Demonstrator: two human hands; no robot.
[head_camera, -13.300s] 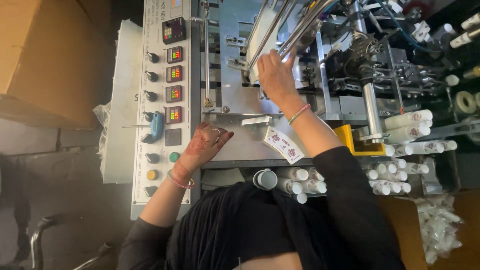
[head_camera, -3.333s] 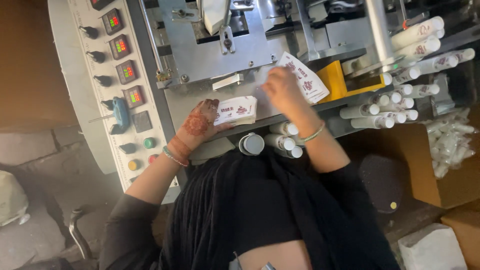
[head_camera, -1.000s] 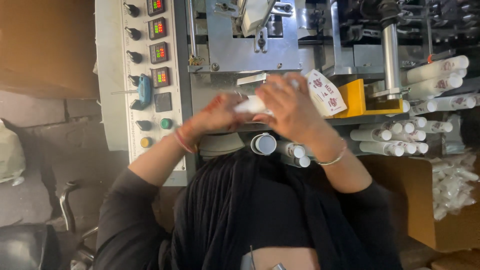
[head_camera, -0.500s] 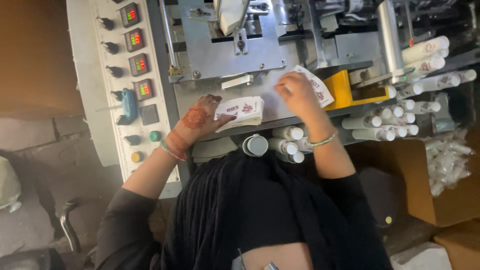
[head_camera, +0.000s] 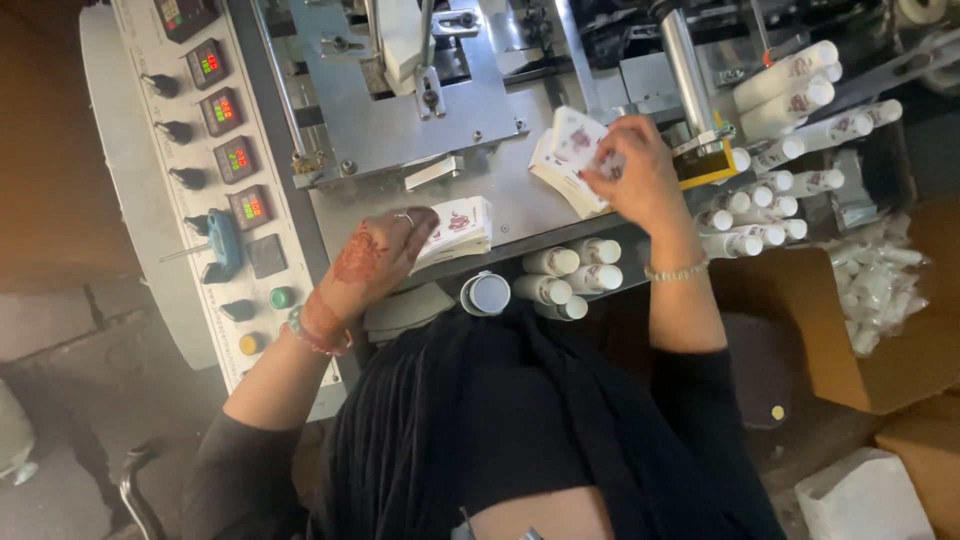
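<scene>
Flat printed cartons (head_camera: 452, 228) sit stacked on the bench (head_camera: 510, 195); my left hand (head_camera: 375, 262) lies open on them, right hand (head_camera: 630, 175) pinches another carton stack (head_camera: 572, 165) (white tubes (head_camera: 572, 278) below).

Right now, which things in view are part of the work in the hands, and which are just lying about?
In hand:
- left hand resting on a stack of printed cartons
- right hand fingering a second stack of flat cartons
- metal machine plate under both stacks

Lying about:
- white tubes at the plate edge
- control panel
- cardboard box of wrapped pieces
</scene>
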